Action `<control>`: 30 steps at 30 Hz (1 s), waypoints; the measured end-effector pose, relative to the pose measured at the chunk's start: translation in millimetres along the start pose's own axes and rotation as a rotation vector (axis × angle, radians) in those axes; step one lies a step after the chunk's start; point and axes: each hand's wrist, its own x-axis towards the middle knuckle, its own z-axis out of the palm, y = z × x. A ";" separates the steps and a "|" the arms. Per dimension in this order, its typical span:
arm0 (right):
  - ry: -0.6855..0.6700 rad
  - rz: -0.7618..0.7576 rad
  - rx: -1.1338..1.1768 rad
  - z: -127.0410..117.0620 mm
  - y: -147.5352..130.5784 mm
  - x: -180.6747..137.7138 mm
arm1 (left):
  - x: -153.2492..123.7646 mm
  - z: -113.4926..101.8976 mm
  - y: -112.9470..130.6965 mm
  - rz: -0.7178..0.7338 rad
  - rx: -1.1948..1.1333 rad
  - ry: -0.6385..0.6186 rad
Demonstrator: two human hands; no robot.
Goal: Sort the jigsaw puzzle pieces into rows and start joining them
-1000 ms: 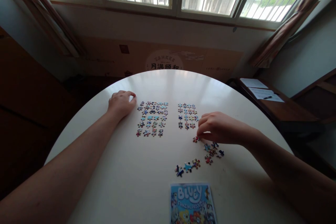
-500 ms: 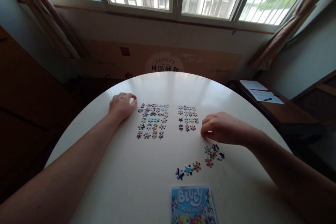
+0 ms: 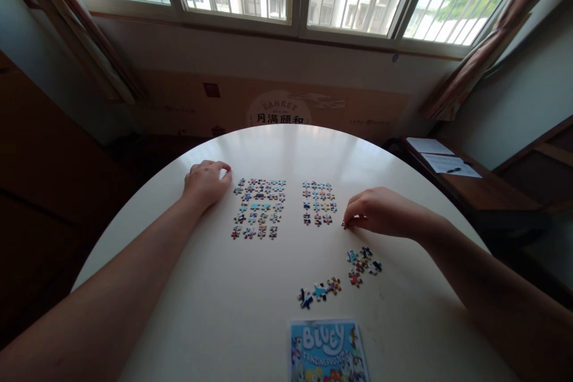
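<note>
puzzle piece (image 3: 344, 225) sits pinched in the right hand (image 3: 375, 210) just beside rows of pieces (image 3: 317, 206), while the left hand (image 3: 206, 184) lies unclenched on the white surface (image 3: 215, 298).

The right hand (image 3: 375, 210) is pinching what appears to be a small puzzle piece (image 3: 344, 225) just beside the smaller block of pieces (image 3: 317, 206). The left hand (image 3: 206, 184) is resting on the white table (image 3: 215, 310) near the larger block (image 3: 256, 207). Loose pieces (image 3: 355, 278) are lying nearer a blue picture marked "BLUEY" (image 3: 324, 358).
</note>
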 end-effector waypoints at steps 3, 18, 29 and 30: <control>0.034 -0.026 0.007 2.5 0.2 1.9 | 1.1 2.3 -2.3 0.010 -0.001 0.011; 0.113 -0.101 -0.007 14.0 6.8 8.2 | 0.5 1.7 0.3 -0.009 0.020 0.000; 0.103 -0.120 0.076 8.5 6.9 3.2 | 2.2 3.2 -2.0 -0.011 0.014 0.007; 0.108 -0.108 0.092 8.8 8.5 3.3 | 2.3 3.2 -1.9 -0.012 0.012 0.005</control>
